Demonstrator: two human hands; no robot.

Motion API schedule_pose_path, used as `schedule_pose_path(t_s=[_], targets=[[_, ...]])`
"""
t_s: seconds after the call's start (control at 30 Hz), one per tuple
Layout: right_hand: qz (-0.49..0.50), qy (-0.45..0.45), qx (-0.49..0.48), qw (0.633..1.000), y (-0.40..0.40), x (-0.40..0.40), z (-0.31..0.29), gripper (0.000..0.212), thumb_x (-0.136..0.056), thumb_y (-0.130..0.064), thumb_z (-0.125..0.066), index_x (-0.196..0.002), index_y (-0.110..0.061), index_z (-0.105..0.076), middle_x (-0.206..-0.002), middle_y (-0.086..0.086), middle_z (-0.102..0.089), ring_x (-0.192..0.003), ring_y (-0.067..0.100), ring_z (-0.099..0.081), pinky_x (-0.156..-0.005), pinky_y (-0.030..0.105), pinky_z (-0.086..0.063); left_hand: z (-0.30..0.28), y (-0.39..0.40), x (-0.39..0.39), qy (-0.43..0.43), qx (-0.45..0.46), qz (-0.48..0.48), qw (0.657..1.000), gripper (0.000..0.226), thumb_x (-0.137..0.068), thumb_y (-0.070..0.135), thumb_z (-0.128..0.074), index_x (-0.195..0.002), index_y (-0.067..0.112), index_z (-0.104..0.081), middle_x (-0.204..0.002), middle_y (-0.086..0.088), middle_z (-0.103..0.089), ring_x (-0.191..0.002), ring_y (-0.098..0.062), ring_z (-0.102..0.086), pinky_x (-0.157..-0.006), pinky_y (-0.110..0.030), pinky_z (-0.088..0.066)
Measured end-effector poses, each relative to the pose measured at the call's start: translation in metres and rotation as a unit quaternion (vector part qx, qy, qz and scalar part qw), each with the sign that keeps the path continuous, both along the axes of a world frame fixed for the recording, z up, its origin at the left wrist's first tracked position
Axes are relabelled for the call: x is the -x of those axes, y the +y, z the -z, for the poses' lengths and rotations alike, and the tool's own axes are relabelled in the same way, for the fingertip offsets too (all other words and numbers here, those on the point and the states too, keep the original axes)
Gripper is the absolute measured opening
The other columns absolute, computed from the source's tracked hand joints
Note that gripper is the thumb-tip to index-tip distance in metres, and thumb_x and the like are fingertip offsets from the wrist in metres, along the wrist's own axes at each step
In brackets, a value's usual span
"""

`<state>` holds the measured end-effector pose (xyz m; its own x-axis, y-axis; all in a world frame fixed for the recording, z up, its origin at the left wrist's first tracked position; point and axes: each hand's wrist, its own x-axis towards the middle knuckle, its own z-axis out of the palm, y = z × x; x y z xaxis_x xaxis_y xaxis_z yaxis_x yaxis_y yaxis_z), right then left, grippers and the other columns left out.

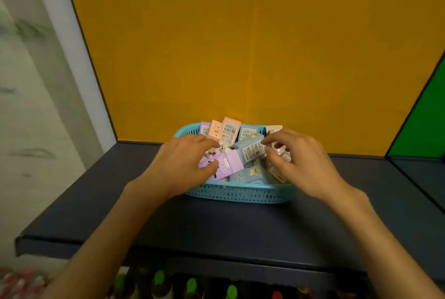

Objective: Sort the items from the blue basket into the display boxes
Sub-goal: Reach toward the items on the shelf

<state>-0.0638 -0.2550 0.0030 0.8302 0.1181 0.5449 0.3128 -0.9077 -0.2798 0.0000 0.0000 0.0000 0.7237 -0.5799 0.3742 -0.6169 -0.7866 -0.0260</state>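
On a dark shelf (240, 231), against a yellow back panel (240, 45), sits the blue basket (237, 194), heaped with small pastel boxes. Both hands are inside it.

The left hand (179, 166) reaches in from the left. Its thumb lies on the near face of a purple box (226, 162) that lies slanted on top of the pile, and its fingers curl over the box's far edge, so it grips that box.

The right hand (297, 161) comes in from the right with curled fingers. Its fingertips (266, 141) touch the end of a blue box (252, 150) lying tilted in the middle of the heap, just beside the purple box. The thumb bends below, against a white packet (280, 151) under the palm. I cannot tell whether this hand truly holds the blue box, the packet, or only touches them.

At the back of the basket several boxes stand upright: a purple one (205, 128), two pink ones (230, 130), another blue one (249, 131) and a white one (274, 128). One more blue box (248, 174) lies flat near the front wall.

A green panel (426, 115) adjoins the yellow one at the right. Below the shelf's front edge, bottles with green caps (191, 283) stand in a row, with a red cap (277, 295) beside them.
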Motion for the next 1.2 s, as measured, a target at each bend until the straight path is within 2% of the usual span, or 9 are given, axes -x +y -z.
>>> schedule_pose_path(t_s=[0.23,0.4,0.57,0.63,0.73,0.9,1.03,1.13,1.2], targets=[[0.004,0.045,0.025,0.999,-0.011,-0.047,-0.004,0.022,-0.096,-0.031,-0.057,-0.114,-0.026,-0.068,-0.109,-0.008,-0.066,-0.095,0.012,-0.061,-0.079,0.037,-0.051,0.005,-0.013,-0.031,0.055,-0.032,-0.005,0.998,0.053,-0.09,0.059,-0.054,-0.136,0.034,-0.054,-0.133,0.013,-0.058,-0.121,-0.012,-0.051,-0.089,-0.031,-0.043],[0.005,0.088,0.055,0.995,-0.014,-0.07,0.0,0.025,-0.097,-0.029,-0.059,-0.121,-0.026,-0.065,-0.113,-0.01,-0.061,-0.099,0.008,-0.054,-0.08,0.028,-0.039,0.009,-0.014,-0.043,0.092,-0.065,0.034,0.993,0.05,-0.088,0.064,-0.054,-0.128,0.033,-0.059,-0.12,0.009,-0.062,-0.111,-0.014,-0.053,-0.091,-0.037,-0.046],[0.005,0.128,0.078,0.989,-0.012,-0.084,0.004,0.038,-0.096,-0.031,-0.059,-0.133,-0.026,-0.057,-0.122,-0.007,-0.058,-0.11,0.011,-0.05,-0.097,0.037,-0.044,0.013,-0.01,-0.055,0.125,-0.049,0.059,0.989,0.055,-0.083,0.069,-0.059,-0.125,0.033,-0.06,-0.112,0.009,-0.057,-0.106,-0.013,-0.05,-0.091,-0.038,-0.044],[0.009,0.145,0.085,0.986,-0.01,-0.089,0.005,0.047,-0.094,-0.029,-0.062,-0.139,-0.025,-0.052,-0.132,-0.004,-0.056,-0.122,0.015,-0.049,-0.105,0.042,-0.042,0.013,-0.009,-0.057,0.14,-0.031,0.067,0.987,0.055,-0.08,0.07,-0.063,-0.121,0.033,-0.061,-0.109,0.011,-0.054,-0.103,-0.011,-0.049,-0.09,-0.036,-0.043],[0.002,0.164,0.103,0.981,-0.008,-0.095,0.004,0.057,-0.092,-0.032,-0.064,-0.146,-0.024,-0.046,-0.142,-0.002,-0.052,-0.134,0.02,-0.043,-0.112,0.044,-0.036,0.014,-0.006,-0.059,0.16,0.016,0.078,0.984,0.048,-0.077,0.066,-0.068,-0.107,0.03,-0.06,-0.101,0.014,-0.053,-0.095,-0.008,-0.049,-0.086,-0.033,-0.045],[-0.015,0.194,0.127,0.973,-0.004,-0.1,0.004,0.064,-0.09,-0.028,-0.07,-0.149,-0.025,-0.044,-0.146,-0.002,-0.048,-0.135,0.019,-0.04,-0.111,0.039,-0.034,0.018,0.002,-0.064,0.228,0.146,0.107,0.957,0.039,-0.078,0.06,-0.073,-0.097,0.034,-0.051,-0.088,0.015,-0.056,-0.081,-0.005,-0.053,-0.077,-0.041,-0.051],[0.0,0.192,0.134,0.972,-0.003,-0.102,0.004,0.063,-0.087,-0.028,-0.073,-0.145,-0.023,-0.049,-0.125,-0.001,-0.048,-0.12,0.02,-0.041,-0.099,0.037,-0.039,0.012,0.009,-0.066,0.272,0.283,0.109,0.913,0.04,-0.08,0.054,-0.072,-0.106,0.03,-0.055,-0.091,0.005,-0.061,-0.076,-0.011,-0.057,-0.07,-0.036,-0.054],[0.016,0.169,0.168,0.971,-0.003,-0.101,0.001,0.056,-0.082,-0.034,-0.077,-0.134,-0.027,-0.058,-0.112,-0.004,-0.043,-0.105,0.014,-0.032,-0.09,0.033,-0.038,0.007,0.012,-0.065,0.292,0.371,0.099,0.876,0.029,-0.087,0.035,-0.072,-0.108,0.023,-0.057,-0.098,0.004,-0.066,-0.073,-0.002,-0.066,-0.061,-0.022,-0.053],[0.018,0.173,0.178,0.968,-0.003,-0.098,-0.001,0.05,-0.077,-0.037,-0.081,-0.122,-0.029,-0.06,-0.112,-0.006,-0.044,-0.105,0.013,-0.032,-0.091,0.033,-0.04,0.007,0.014,-0.067,0.3,0.404,0.079,0.861,0.027,-0.088,0.033,-0.071,-0.109,0.022,-0.056,-0.098,0.004,-0.069,-0.077,-0.005,-0.07,-0.064,-0.027,-0.057]])
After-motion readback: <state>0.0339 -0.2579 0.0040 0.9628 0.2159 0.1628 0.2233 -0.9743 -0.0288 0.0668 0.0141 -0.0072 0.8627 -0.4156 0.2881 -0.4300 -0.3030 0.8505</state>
